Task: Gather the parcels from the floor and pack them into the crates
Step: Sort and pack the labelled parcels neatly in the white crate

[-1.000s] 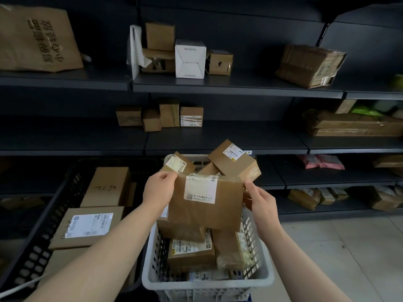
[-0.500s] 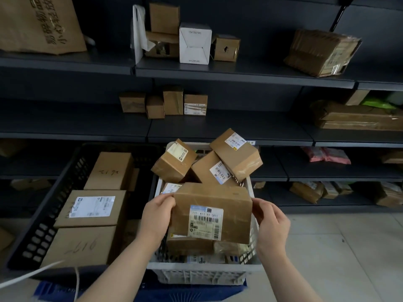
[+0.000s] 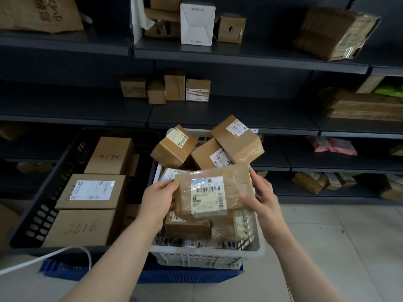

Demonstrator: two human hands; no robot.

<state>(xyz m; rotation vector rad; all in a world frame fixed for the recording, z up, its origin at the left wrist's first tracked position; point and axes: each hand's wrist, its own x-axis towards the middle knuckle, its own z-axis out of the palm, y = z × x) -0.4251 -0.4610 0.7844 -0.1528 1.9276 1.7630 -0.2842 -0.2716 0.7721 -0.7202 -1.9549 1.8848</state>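
Observation:
A brown taped parcel with a white barcode label lies flat on top of the pile in the white crate. My left hand holds its left end, fingers curled round the edge. My right hand holds its right end, thumb on top and fingers at the far corner. Behind it in the same crate, three labelled brown boxes lean against each other. More parcels fill the crate underneath. A black crate to the left holds several larger cardboard boxes.
Dark shelving runs behind the crates, with small boxes, a white box and flat parcels on it. A blue crate sits under the white one. Pale tiled floor lies to the right. A white cable crosses lower left.
The parcel has gone from upright in front of the pile to lying flat on the pile, label up. Both hands moved down with it.

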